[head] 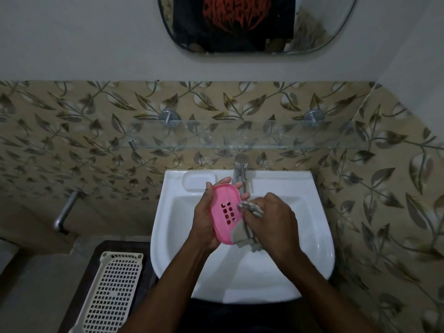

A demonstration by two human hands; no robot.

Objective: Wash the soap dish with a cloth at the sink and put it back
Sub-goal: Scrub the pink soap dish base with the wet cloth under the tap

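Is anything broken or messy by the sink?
Nothing looks broken or spilled. The left hand holds the pink soap dish over the sink while the right hand rubs it with the cloth. The holes in the dish look made that way.

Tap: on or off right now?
Looks off: no stream shows below the tap spout, beside the soap dish; a thin trickle could be missed in this dim frame.
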